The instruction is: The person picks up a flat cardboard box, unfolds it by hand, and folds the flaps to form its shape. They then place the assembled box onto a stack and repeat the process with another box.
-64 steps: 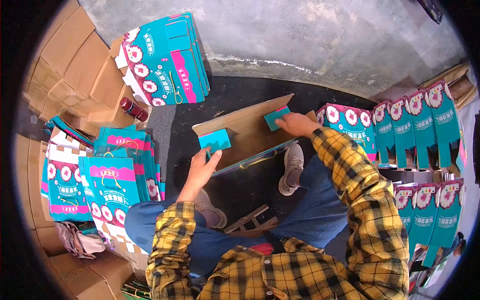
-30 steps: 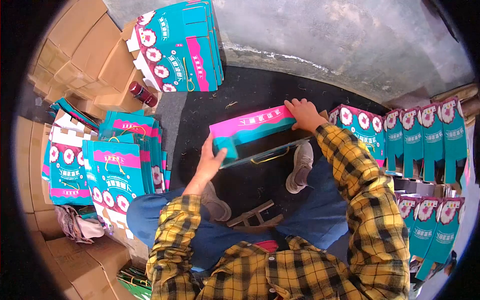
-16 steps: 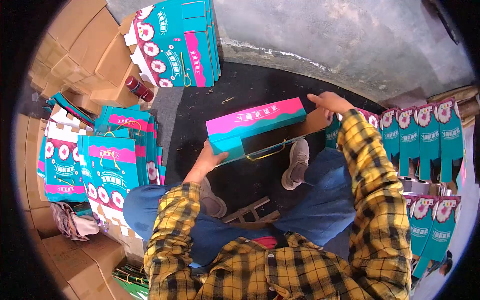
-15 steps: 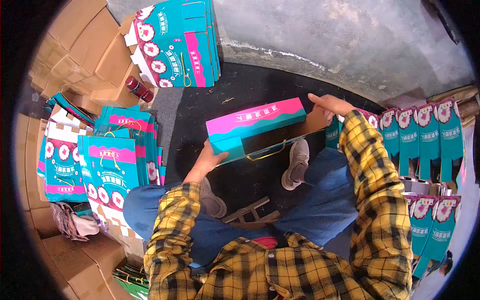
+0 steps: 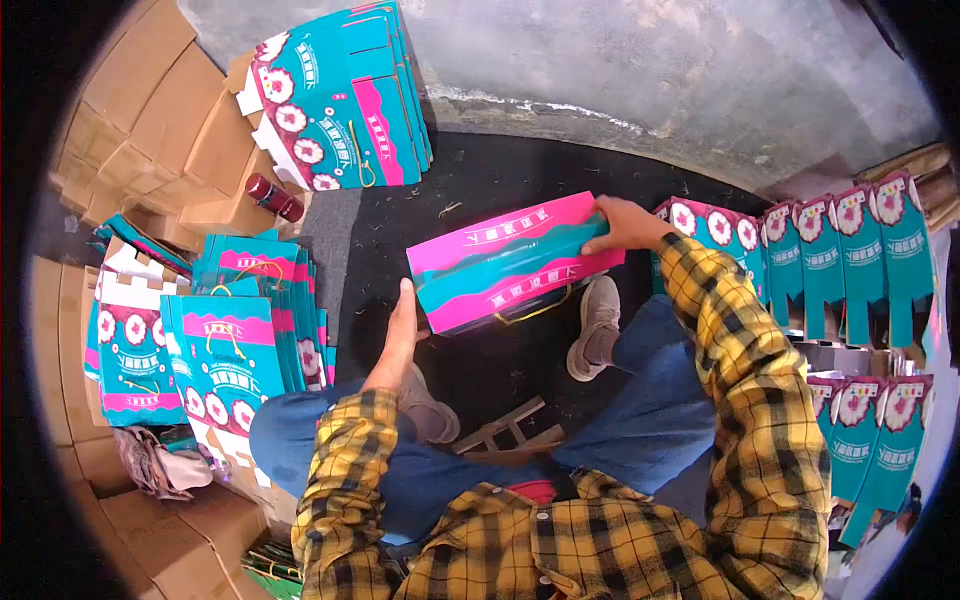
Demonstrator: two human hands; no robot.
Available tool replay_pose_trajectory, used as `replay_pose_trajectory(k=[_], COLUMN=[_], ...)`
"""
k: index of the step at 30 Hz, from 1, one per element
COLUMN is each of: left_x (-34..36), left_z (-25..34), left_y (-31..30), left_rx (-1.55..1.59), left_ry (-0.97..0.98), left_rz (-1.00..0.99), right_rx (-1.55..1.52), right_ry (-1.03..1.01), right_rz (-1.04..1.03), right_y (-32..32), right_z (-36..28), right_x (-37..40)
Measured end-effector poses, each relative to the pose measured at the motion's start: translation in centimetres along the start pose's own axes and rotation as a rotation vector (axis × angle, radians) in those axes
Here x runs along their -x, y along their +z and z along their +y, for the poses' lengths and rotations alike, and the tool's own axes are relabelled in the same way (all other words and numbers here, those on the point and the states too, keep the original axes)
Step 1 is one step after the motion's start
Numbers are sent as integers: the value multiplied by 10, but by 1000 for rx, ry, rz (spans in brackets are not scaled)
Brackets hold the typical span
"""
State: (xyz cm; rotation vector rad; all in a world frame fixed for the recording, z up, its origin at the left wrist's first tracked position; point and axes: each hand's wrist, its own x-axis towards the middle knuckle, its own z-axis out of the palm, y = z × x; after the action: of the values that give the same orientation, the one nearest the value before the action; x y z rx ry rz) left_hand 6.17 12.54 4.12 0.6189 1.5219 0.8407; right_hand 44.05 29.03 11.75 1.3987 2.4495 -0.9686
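A teal and pink carton (image 5: pixel 510 262) with white lettering is held up between my hands, above the dark floor. A flap with a wavy pink edge lies across its upper face, and a yellow cord handle (image 5: pixel 535 308) hangs at its near edge. My left hand (image 5: pixel 398 335) lies against the left end, fingers stretched out straight; its thumb is hard to see. At the other end, my right hand (image 5: pixel 630 225) grips the far right corner, thumb on the upper face and fingers around the end.
Flattened teal cartons lean at the back left (image 5: pixel 345 110), with more stacked by my left knee (image 5: pixel 225 345). Several formed cartons (image 5: pixel 820 250) stand in rows at right. Brown boxes (image 5: pixel 150 80) and a dark red bottle (image 5: pixel 273 198) are at left. A wooden frame (image 5: pixel 510 428) lies between my feet.
The open side of the carton is now covered by the flap with pink wavy edge. My right hand has moved onto the upper face; my left thumb has come off the teal flap.
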Motion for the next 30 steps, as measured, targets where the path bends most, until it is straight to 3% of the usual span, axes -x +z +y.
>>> replay_pose_trajectory(k=[2,3,4,6,8,14,17,18,20,22,24,26,28,30], left_x=[7,9,1,6,7,-7,-5,-18,-13,11,19,12,5,3], left_z=[2,2,-5,4,6,6,19,10,26,51,59,48,31,17], left_y=[6,8,12,9,15,33,68,76,109,149,191,235,283,326], left_rx=[-149,-231,-378,-404,-307,-377,-459,-490,-446,-469,-583,-646,-717,-724], left_ry=[82,143,244,86,-14,10,201,484,752,671,930,988,1011,963], left_rz=[26,49,102,-127,-116,-104,-98,-74,-103,-104,-92,-91,-105,-261], right_rx=[127,154,154,-251,-384,-171,-34,-23,-14,-71,-170,-184,-342,-468], right_ry=[-11,17,30,316,172,205,213,207,208,276,207,175,320,347], right_rz=[502,656,659,151,149,283,403,448,555,687,854,1026,1085,1142], right_y=[17,32,32,31,43,28,-35,-53,-73,-73,-48,-21,14,43], right_z=[15,25,24,26,43,61,55,57,63,70,108,128,166,196], right_x=[-18,-31,-36,-37,-34,-21,24,42,87,137,178,225,267,304])
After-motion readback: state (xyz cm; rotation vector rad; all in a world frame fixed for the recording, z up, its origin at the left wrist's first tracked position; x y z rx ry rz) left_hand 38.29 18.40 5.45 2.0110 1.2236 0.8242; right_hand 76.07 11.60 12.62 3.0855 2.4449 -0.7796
